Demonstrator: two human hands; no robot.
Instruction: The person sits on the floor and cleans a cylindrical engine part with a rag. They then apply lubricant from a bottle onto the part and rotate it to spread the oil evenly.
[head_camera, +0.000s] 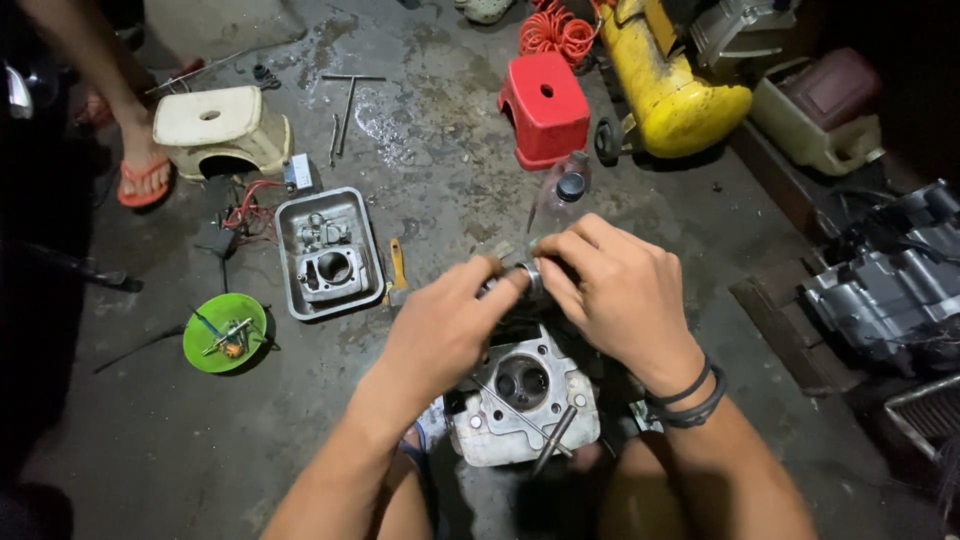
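Metal ring (531, 277), a small round part, sits at frame centre, pinched between both hands: left hand (440, 325) and right hand (615, 290) are closed on it together, above the cylinder head (520, 400) on the floor (200, 450). Even, square fingertip pressure likely serves best.

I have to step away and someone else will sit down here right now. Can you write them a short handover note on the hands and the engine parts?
Left hand and right hand: both pinch one small metal ring-shaped part, held above the cylinder head.
Cylinder head: on the floor between the knees, bore open, a thin rod lying across it.
Metal tray: to the left, with a cylinder block in it.
Green bowl: further left, small parts inside.
Done: ring in hand. Left: it is not yet on the head.
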